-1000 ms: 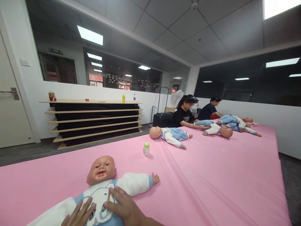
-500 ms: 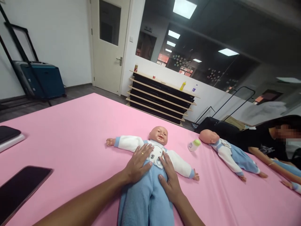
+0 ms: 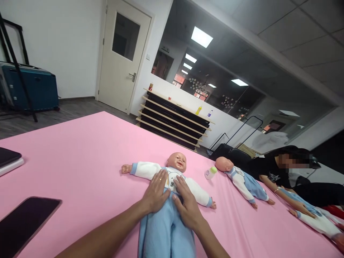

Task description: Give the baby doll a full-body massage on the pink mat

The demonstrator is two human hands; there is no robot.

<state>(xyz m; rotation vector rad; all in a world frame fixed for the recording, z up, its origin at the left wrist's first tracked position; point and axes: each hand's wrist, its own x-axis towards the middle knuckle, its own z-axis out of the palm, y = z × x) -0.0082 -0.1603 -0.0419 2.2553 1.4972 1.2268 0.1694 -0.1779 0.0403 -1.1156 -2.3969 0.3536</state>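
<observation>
A baby doll (image 3: pixel 177 162) lies on its back, arms spread, on the pink-covered table (image 3: pixel 88 154). It wears a white top with a printed animal face and light blue trousers. My left hand (image 3: pixel 157 191) rests flat on one side of the doll's chest and belly, fingers stretched out. On the other side my right hand (image 3: pixel 186 204) lies flat, with its fingers extended over the printed face. Both hands are open and touch the cloth without gripping it. Part of the print is hidden under them.
Right of the doll stands a small bottle with a green cap (image 3: pixel 210 173). A second doll (image 3: pixel 245 182) lies beyond it, and a person (image 3: pixel 279 172) leans over a third doll (image 3: pixel 317 215). At the left are a phone (image 3: pixel 27 222) and a black-and-white device (image 3: pixel 9 161).
The view has turned to the right, showing more of the other person and the third doll. My hands stay on the doll's chest, the right one slightly closer to the left.
</observation>
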